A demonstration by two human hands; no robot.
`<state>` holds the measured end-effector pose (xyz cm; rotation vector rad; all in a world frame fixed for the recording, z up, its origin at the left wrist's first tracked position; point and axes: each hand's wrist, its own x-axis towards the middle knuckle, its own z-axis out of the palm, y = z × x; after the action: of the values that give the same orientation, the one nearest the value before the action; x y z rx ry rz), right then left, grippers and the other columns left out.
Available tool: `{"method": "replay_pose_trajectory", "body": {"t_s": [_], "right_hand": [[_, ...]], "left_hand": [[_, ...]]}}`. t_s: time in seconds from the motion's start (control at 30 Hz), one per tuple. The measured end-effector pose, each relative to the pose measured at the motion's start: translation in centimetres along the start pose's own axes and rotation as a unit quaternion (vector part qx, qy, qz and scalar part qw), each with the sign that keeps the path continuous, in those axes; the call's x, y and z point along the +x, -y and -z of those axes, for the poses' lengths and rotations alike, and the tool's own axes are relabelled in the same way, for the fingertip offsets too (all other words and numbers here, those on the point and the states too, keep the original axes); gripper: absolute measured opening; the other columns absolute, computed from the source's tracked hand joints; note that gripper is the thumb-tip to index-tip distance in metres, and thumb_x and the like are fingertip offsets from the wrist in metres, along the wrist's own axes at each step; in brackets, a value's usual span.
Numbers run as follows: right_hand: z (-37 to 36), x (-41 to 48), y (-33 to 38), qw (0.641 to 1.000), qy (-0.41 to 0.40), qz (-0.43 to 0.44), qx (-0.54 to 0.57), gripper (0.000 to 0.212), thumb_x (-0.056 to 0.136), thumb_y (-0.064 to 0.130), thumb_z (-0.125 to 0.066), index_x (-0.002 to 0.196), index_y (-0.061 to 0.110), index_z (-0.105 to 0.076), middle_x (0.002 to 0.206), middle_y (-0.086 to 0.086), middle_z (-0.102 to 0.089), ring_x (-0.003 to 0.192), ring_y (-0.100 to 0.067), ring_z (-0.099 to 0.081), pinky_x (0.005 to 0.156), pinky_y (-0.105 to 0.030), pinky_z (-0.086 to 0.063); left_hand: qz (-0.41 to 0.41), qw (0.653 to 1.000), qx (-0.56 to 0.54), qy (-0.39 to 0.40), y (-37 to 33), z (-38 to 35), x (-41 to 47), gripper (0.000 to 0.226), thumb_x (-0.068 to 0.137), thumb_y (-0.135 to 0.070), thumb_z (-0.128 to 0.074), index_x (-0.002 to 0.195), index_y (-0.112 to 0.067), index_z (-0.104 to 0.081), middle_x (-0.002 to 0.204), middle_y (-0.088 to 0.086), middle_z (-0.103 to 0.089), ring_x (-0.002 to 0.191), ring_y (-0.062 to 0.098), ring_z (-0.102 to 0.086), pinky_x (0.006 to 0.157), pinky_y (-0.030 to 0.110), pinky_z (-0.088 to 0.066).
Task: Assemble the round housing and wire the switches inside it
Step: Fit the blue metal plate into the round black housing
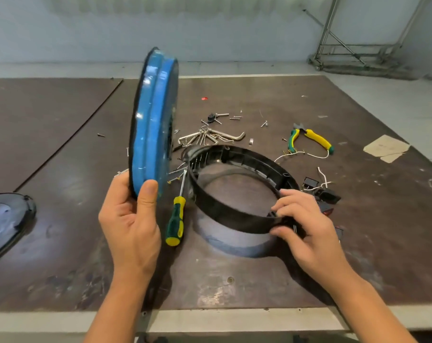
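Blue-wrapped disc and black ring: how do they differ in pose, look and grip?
The blue-wrapped disc stands on edge, held off the table; the black ring lies on it, opening upward.
The blue-wrapped disc is covered in blue film; the black ring is bare and open through its middle.
The left hand grips the disc's lower edge; the right hand pinches the ring's near wall.
Both are round.

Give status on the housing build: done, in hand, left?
Done: nothing looks joined yet; the parts are only laid out. In hand: the left hand holds the blue-wrapped disc upright, and the right hand grips the black ring at its near rim. Left: joining those two, then wiring. The switches lie loose beside the ring, and the screwdriver lies between the hands.
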<state>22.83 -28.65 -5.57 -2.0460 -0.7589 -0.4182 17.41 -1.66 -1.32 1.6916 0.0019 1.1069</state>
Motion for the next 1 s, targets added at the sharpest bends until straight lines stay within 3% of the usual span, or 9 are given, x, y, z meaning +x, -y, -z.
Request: {"method": "replay_pose_trajectory", "body": {"t_s": [0.17,0.23,0.33,0.47,0.57,0.63,0.7,0.83,1.0], "right_hand": [[0.8,0.3,0.0,0.967,-0.141,-0.047,0.208,0.026,0.088,0.000,-0.060,0.102,0.021,-0.065,0.102,0.008,-0.068,0.099,-0.009,-0.064,0.087,-0.020,-0.051],[1.3,0.4,-0.3,0.927,-0.191,-0.075,0.313,0.020,0.094,0.002,-0.055,0.099,0.018,-0.065,0.096,0.003,-0.071,0.089,-0.015,-0.065,0.088,-0.031,-0.053],[2.4,0.9,-0.3,0.832,-0.177,-0.134,0.509,0.007,0.090,0.023,-0.063,0.095,0.020,-0.068,0.097,-0.003,-0.071,0.099,-0.025,-0.067,0.097,-0.068,-0.043],[3.1,1.1,-0.4,0.748,-0.149,-0.185,0.620,0.039,0.070,0.033,-0.087,0.095,0.019,-0.061,0.093,-0.004,-0.063,0.102,-0.028,-0.063,0.096,-0.081,-0.034],[2.8,1.0,0.0,0.734,-0.142,-0.196,0.635,0.011,0.088,0.022,-0.064,0.096,0.017,-0.058,0.093,-0.005,-0.064,0.099,-0.028,-0.065,0.093,-0.082,-0.036],[2.6,0.9,0.0,0.718,-0.151,-0.215,0.645,0.011,0.094,0.019,-0.048,0.097,0.016,-0.058,0.096,-0.008,-0.062,0.100,-0.030,-0.062,0.090,-0.082,-0.038],[2.6,0.9,0.0,0.703,-0.149,-0.221,0.659,0.011,0.093,0.023,-0.054,0.099,0.016,-0.058,0.099,-0.010,-0.063,0.102,-0.032,-0.060,0.090,-0.083,-0.037],[2.7,0.8,-0.5,0.687,-0.145,-0.221,0.677,0.040,0.075,0.029,-0.085,0.102,0.016,-0.059,0.103,-0.013,-0.064,0.104,-0.033,-0.063,0.090,-0.083,-0.036],[2.7,0.6,-1.2,0.716,-0.142,-0.213,0.649,0.042,0.077,0.044,-0.083,0.101,0.016,-0.064,0.097,-0.012,-0.069,0.104,-0.029,-0.067,0.097,-0.080,-0.035]], "left_hand": [[0.002,0.999,0.014,-0.045,0.5,0.8,0.5,0.007,0.102,-0.024,-0.053,0.100,-0.028,-0.057,0.083,-0.016,-0.055,0.076,0.004,-0.050,0.064,0.023,-0.045],[0.007,0.999,0.023,-0.043,0.8,0.9,0.4,0.010,0.102,-0.025,-0.053,0.103,-0.034,-0.057,0.085,-0.015,-0.057,0.078,0.006,-0.053,0.065,0.028,-0.047],[0.002,0.999,0.028,-0.036,1.0,0.5,0.0,0.015,0.101,-0.025,-0.053,0.103,-0.039,-0.057,0.086,-0.017,-0.059,0.079,0.001,-0.053,0.068,0.021,-0.047],[0.006,1.000,0.027,-0.010,0.9,-0.4,-0.9,0.007,0.098,-0.031,-0.055,0.102,-0.028,-0.060,0.084,-0.003,-0.060,0.076,0.001,-0.054,0.067,0.016,-0.046],[-0.004,1.000,0.020,0.023,0.7,-1.1,-1.6,0.011,0.097,-0.028,-0.056,0.106,-0.033,-0.060,0.085,-0.005,-0.061,0.074,-0.004,-0.057,0.066,0.008,-0.045],[-0.008,0.999,0.013,0.040,0.5,-1.6,-2.1,0.018,0.097,-0.029,-0.057,0.108,-0.043,-0.059,0.085,-0.015,-0.063,0.071,-0.006,-0.057,0.063,0.006,-0.045],[-0.012,0.999,0.013,0.049,0.4,-1.9,-2.4,0.023,0.097,-0.027,-0.058,0.107,-0.047,-0.059,0.081,-0.017,-0.060,0.066,-0.008,-0.056,0.059,0.004,-0.044],[-0.009,0.998,0.007,0.065,0.5,-2.2,-2.8,0.034,0.096,-0.018,-0.058,0.110,-0.049,-0.060,0.078,-0.022,-0.059,0.065,-0.009,-0.055,0.058,0.003,-0.043],[-0.007,0.999,0.018,0.048,0.7,-2.0,-2.5,0.024,0.097,-0.027,-0.059,0.110,-0.047,-0.060,0.085,-0.026,-0.062,0.071,-0.009,-0.056,0.065,0.003,-0.044]]}}
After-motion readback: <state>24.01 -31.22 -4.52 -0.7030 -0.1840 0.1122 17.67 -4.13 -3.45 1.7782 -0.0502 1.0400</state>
